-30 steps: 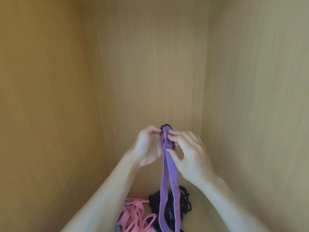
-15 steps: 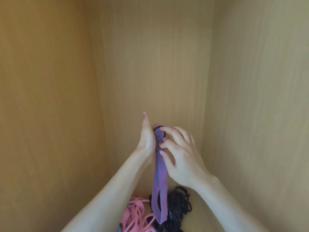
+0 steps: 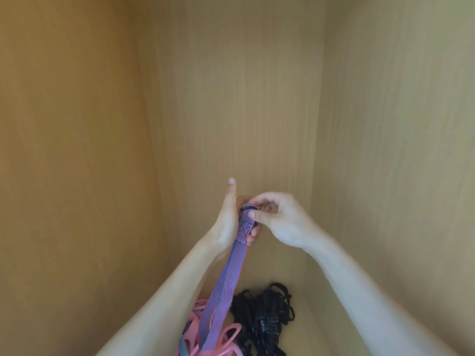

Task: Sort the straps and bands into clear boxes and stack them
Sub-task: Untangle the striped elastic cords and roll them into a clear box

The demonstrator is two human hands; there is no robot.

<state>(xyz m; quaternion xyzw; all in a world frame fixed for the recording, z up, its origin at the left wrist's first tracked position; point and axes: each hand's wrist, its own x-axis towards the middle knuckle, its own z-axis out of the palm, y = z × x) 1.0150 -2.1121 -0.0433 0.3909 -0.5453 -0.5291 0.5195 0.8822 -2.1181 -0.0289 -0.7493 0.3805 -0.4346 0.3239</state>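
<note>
A blue-and-red striped strap with a dark metal ring at its top end hangs from both my hands inside a wooden cupboard. My left hand holds the strap's top against its palm, fingers curled round it from behind, thumb pointing straight up. My right hand pinches the strap just under the ring between thumb and forefinger. Below, on the cupboard floor, lie pink elastic bands and a heap of black straps with buckles.
Wooden walls close in on the left, back and right. A strip of the wooden floor shows to the right of the black straps. No clear box is in view.
The strap's lower end has swung left over the pink bands. My right hand has shifted its pinch to just under the ring. My left thumb stays raised.
</note>
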